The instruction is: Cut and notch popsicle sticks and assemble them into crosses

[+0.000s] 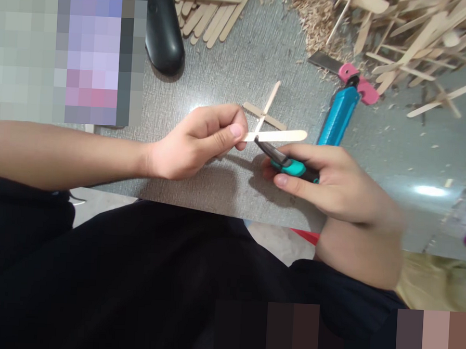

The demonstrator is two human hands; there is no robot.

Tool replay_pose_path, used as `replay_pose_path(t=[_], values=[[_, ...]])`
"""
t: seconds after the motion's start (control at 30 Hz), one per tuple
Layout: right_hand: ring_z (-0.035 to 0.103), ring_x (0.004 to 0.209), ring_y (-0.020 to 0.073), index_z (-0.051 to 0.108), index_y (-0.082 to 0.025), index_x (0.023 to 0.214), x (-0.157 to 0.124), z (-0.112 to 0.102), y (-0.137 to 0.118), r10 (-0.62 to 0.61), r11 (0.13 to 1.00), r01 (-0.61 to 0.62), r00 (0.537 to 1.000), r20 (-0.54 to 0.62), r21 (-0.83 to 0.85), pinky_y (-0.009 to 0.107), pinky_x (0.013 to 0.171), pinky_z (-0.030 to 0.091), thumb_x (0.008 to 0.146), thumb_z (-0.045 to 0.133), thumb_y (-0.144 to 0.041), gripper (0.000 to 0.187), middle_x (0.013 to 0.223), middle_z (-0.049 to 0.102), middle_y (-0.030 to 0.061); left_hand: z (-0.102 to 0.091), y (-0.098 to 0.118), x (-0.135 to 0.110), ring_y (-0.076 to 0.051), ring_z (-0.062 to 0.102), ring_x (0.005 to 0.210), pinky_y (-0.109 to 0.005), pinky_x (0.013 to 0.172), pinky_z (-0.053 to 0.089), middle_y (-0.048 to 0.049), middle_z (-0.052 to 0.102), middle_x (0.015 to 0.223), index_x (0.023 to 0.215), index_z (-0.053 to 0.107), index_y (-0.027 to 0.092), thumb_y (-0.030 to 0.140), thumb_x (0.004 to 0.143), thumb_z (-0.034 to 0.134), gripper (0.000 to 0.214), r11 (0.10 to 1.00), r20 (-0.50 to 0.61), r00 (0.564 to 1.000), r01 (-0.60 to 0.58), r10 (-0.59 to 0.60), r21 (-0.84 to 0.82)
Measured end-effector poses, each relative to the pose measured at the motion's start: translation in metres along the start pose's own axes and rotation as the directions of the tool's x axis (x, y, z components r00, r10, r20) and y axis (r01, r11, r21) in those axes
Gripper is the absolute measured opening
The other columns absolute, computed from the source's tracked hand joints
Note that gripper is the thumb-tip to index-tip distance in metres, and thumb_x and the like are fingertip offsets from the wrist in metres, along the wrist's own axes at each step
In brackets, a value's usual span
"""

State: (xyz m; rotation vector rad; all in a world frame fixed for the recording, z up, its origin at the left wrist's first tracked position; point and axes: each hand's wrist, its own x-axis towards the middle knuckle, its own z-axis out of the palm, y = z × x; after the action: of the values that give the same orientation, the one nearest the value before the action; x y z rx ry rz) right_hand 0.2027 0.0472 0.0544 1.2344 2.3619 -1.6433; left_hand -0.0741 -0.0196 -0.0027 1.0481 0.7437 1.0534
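Note:
My left hand (201,141) is closed, with thumb and forefinger pinching one end of a pale wooden craft stick (285,136) that points to the right. My right hand (334,180) is wrapped round a hand tool with teal-and-black handles and dark narrow jaws (275,153), which look like pliers. Their tip meets the lower edge of the stick close to my left fingertips; whether they bite into it I cannot tell. Just beyond lie two thin sticks crossed over each other (263,114). My right fingers partly hide the handles.
A blue-handled cutter (340,115) with a pink part and a flat blade lies beyond my right hand. Craft sticks (210,17) lie at the back, beside a black rounded object (165,41). Wood shavings (314,28) and a heap of stick pieces (423,44) cover the back right.

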Motion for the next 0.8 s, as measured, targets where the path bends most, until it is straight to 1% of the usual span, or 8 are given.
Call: replay_pose_path(t=[0.1, 0.23, 0.33, 0.47, 0.53, 0.63, 0.73, 0.8], values=[[0.081, 0.091, 0.0293, 0.086, -0.028, 0.113, 0.0, 0.0, -0.001, 0.015, 0.999, -0.015, 1.0, 0.013, 0.037, 0.044, 0.082, 0.063, 0.099, 0.086, -0.052, 0.028, 0.103, 0.089, 0.0055, -0.001, -0.002, 0.0, -0.011, 0.041, 0.064, -0.031, 0.054, 0.028, 0.0012, 0.054, 0.075, 0.084, 0.06, 0.023, 0.068, 0.106, 0.087, 0.057, 0.998, -0.012, 0.998, -0.061, 0.061, 0.032], [0.077, 0.084, 0.0275, 0.085, -0.028, 0.109, -0.002, 0.002, -0.001, 0.016, 1.0, -0.016, 1.0, 0.009, 0.001, 0.043, 0.078, 0.061, 0.101, 0.084, -0.053, 0.026, 0.096, 0.086, 0.0054, -0.006, -0.002, 0.002, -0.012, 0.045, 0.065, -0.03, 0.055, 0.032, 0.0016, 0.055, 0.072, 0.083, 0.061, 0.023, 0.069, 0.105, 0.087, 0.057, 0.988, 0.006, 0.995, -0.098, 0.098, 0.123], [0.075, 0.082, 0.0263, 0.085, -0.025, 0.11, -0.004, 0.004, 0.002, -0.001, 0.997, 0.001, 1.0, -0.008, -0.074, 0.042, 0.076, 0.059, 0.102, 0.08, -0.05, 0.027, 0.098, 0.085, 0.0064, -0.009, 0.002, 0.003, -0.012, 0.045, 0.062, -0.03, 0.055, 0.035, 0.0028, 0.053, 0.067, 0.082, 0.06, 0.023, 0.07, 0.106, 0.084, 0.058, 0.973, 0.042, 0.997, -0.074, 0.067, 0.219], [0.07, 0.076, 0.0239, 0.085, -0.025, 0.111, -0.006, 0.003, 0.004, 0.026, 0.994, -0.023, 0.999, 0.026, -0.109, 0.04, 0.07, 0.057, 0.103, 0.078, -0.047, 0.025, 0.092, 0.082, 0.0047, -0.009, 0.008, 0.003, -0.011, 0.041, 0.058, -0.03, 0.054, 0.034, 0.0039, 0.053, 0.064, 0.082, 0.06, 0.023, 0.064, 0.11, 0.08, 0.053, 0.956, 0.076, 0.997, -0.052, 0.031, 0.288], [0.068, 0.074, 0.0232, 0.085, -0.026, 0.106, -0.006, 0.002, 0.002, 0.031, 0.996, -0.028, 0.999, 0.038, -0.088, 0.039, 0.068, 0.056, 0.103, 0.078, -0.045, 0.021, 0.088, 0.08, 0.0033, -0.008, 0.01, 0.003, -0.011, 0.04, 0.058, -0.03, 0.052, 0.032, 0.0038, 0.052, 0.063, 0.082, 0.061, 0.024, 0.064, 0.111, 0.079, 0.053, 0.954, 0.067, 0.997, -0.051, 0.032, 0.296], [0.062, 0.068, 0.0208, 0.082, -0.027, 0.097, -0.006, 0.002, 0.0, 0.026, 0.998, -0.024, 0.999, 0.032, -0.059, 0.037, 0.064, 0.054, 0.101, 0.08, -0.043, 0.017, 0.076, 0.072, 0.0001, -0.007, 0.008, 0.003, -0.012, 0.038, 0.056, -0.032, 0.05, 0.028, 0.0036, 0.05, 0.06, 0.081, 0.062, 0.024, 0.067, 0.108, 0.082, 0.054, 0.96, 0.056, 0.998, -0.033, 0.018, 0.276], [0.054, 0.062, 0.018, 0.079, -0.027, 0.089, -0.005, 0.002, -0.002, 0.028, 0.997, -0.027, 1.0, 0.004, -0.069, 0.034, 0.057, 0.047, 0.099, 0.081, -0.044, 0.021, 0.068, 0.065, -0.0015, -0.006, 0.003, 0.002, -0.012, 0.036, 0.055, -0.034, 0.049, 0.025, 0.0031, 0.051, 0.061, 0.082, 0.061, 0.025, 0.072, 0.106, 0.083, 0.058, 0.977, 0.056, 0.998, -0.02, 0.008, 0.214], [0.052, 0.06, 0.0169, 0.079, -0.026, 0.087, -0.005, 0.003, -0.003, 0.022, 0.997, -0.023, 1.0, -0.013, -0.077, 0.034, 0.056, 0.046, 0.099, 0.082, -0.046, 0.023, 0.067, 0.064, -0.0018, -0.005, 0.0, 0.002, -0.011, 0.036, 0.056, -0.034, 0.049, 0.025, 0.0025, 0.051, 0.063, 0.082, 0.059, 0.025, 0.076, 0.105, 0.082, 0.061, 0.987, 0.052, 0.999, -0.015, 0.007, 0.157]])
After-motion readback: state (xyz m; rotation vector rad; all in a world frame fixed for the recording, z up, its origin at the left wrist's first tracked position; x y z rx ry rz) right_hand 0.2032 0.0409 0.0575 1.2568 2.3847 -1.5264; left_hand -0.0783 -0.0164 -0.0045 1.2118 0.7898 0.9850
